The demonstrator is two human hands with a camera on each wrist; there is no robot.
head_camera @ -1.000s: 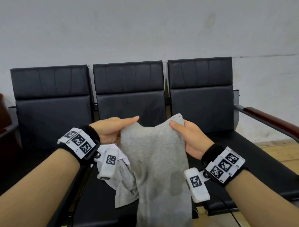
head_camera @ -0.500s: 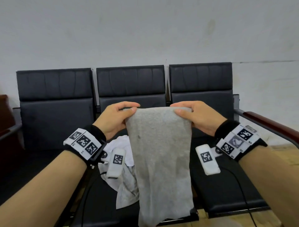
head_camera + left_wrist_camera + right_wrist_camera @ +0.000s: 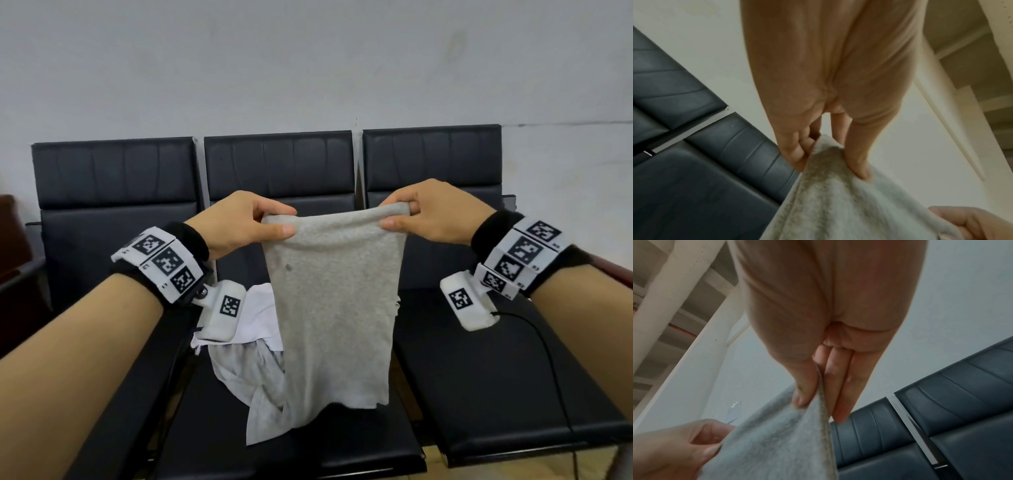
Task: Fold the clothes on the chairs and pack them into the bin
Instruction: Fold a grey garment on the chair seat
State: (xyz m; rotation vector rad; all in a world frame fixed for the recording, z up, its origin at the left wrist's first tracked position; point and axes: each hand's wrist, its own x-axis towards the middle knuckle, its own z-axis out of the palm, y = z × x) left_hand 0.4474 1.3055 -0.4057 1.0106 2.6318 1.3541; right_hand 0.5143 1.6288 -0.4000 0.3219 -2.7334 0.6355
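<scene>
Grey knit cloth (image 3: 335, 308) hangs in the air over the middle chair (image 3: 342, 442), the left hand (image 3: 236, 222) pinching one top corner and the right hand (image 3: 431, 214) the other, probably to square it for folding. White clothes (image 3: 255, 318) wait beneath; no bin shows.
</scene>
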